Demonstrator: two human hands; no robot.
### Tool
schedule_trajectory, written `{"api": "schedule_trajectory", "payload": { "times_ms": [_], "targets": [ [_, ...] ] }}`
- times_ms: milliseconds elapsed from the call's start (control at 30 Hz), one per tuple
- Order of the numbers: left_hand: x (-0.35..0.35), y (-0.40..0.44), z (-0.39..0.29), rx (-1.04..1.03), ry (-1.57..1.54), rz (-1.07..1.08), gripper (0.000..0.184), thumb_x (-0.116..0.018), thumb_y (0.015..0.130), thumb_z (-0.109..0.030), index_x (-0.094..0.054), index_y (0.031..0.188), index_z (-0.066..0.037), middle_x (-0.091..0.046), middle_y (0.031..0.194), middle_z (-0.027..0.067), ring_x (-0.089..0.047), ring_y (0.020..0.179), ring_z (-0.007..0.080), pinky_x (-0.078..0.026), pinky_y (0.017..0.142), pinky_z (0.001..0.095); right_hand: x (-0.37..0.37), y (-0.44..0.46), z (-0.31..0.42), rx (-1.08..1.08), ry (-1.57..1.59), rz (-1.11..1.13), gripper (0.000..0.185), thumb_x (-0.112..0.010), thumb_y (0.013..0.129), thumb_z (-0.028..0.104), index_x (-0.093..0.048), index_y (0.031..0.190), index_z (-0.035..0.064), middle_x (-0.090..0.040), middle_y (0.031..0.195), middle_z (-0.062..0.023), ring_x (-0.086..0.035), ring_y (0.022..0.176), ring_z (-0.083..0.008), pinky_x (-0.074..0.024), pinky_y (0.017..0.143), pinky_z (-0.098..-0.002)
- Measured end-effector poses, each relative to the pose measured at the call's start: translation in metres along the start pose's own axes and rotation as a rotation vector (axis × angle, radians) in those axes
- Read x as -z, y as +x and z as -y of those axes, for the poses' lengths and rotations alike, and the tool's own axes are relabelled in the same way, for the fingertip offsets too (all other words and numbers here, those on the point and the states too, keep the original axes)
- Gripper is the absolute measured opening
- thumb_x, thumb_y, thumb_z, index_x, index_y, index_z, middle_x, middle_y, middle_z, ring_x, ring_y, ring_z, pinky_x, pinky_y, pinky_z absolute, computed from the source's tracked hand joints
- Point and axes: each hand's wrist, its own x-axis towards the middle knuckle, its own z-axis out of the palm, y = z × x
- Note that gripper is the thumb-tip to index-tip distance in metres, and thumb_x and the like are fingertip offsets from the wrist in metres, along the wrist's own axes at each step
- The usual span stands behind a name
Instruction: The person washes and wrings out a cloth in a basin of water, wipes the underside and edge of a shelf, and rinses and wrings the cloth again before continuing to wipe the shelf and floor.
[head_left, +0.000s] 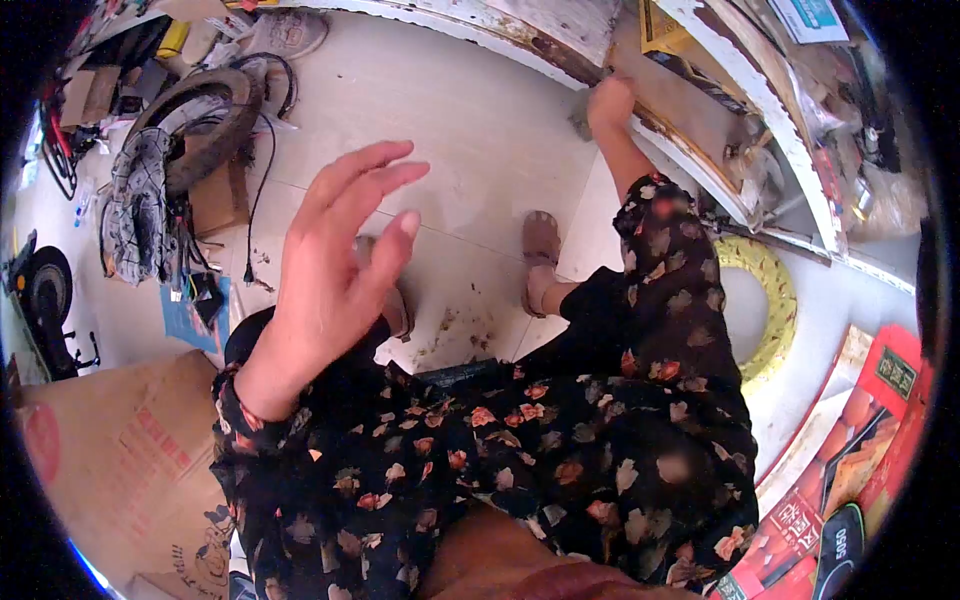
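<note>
Looking down through the head camera, I am seeing a pale tiled floor (430, 120) spreading beneath both hands. A shelf unit (560, 58) with peeling paint is standing at the right hand, its low front edge slanting past from upper left to lower right. A cardboard box (130, 460) is sitting below and left of the left hand; a worn tyre (240, 120) is lying above and left of it. A yellow ring (780, 295) is lying below and right of the right hand. My left hand (325, 245) is hovering, fingers apart, holding nothing. My right hand (611, 100) is gripping what looks like a greyish rag (580, 115), showing just left of the knuckles, beside the shelf edge. The right hand is clearly nearer; I cannot tell the rag's long axis.
</note>
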Motion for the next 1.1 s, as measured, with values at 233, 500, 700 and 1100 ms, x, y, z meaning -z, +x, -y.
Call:
{"api": "schedule_trajectory", "payload": {
  "times_ms": [233, 500, 700, 1100],
  "targets": [
    [-0.007, 0.003, -0.004, -0.021, 0.004, 0.071, 0.033, -0.061, 0.079, -0.002, -0.06, 0.112, -0.003, -0.054, 0.123, 0.0152, -0.053, 0.11, 0.0329, -0.045, 0.09, 0.0372, -0.018, 0.024, 0.093, -0.041, 0.069, 0.124, 0.017, -0.056, 0.08, 0.008, -0.067, 0.09, 0.0012, -0.066, 0.089, -0.0192, -0.065, 0.088, -0.033, -0.0534, 0.075, -0.0419],
    [-0.02, 0.014, -0.01, -0.013, -0.027, 0.164, 0.033, -0.061, 0.08, -0.003, -0.061, 0.113, -0.003, -0.053, 0.126, 0.0147, -0.052, 0.112, 0.0316, -0.044, 0.091, 0.0373, 0.022, 0.019, 0.087, 0.32, 0.136, 0.159, 0.019, -0.053, 0.08, 0.007, -0.063, 0.094, 0.0012, -0.066, 0.086, -0.0187, -0.066, 0.087, -0.0335, -0.0552, 0.072, -0.0423],
    [-0.013, 0.01, -0.014, 0.072, -0.097, 0.177, 0.033, -0.059, 0.083, -0.006, -0.06, 0.116, -0.004, -0.052, 0.129, 0.0144, -0.05, 0.119, 0.0314, -0.039, 0.099, 0.0392, 0.032, 0.012, 0.011, 0.523, -0.182, 0.275, 0.019, -0.053, 0.078, 0.002, -0.062, 0.094, -0.0002, -0.065, 0.085, -0.0197, -0.067, 0.075, -0.0309, -0.0561, 0.066, -0.0396],
    [-0.019, 0.012, -0.014, -0.034, -0.041, 0.207, 0.033, -0.059, 0.081, -0.003, -0.06, 0.114, -0.003, -0.051, 0.13, 0.0145, -0.051, 0.115, 0.0313, -0.043, 0.093, 0.0372, -0.022, 0.032, 0.131, 0.38, 0.181, 0.21, 0.022, -0.051, 0.08, 0.002, -0.062, 0.099, -0.0008, -0.06, 0.099, -0.0234, -0.063, 0.092, -0.0371, -0.053, 0.078, -0.0465]
  ]
}}
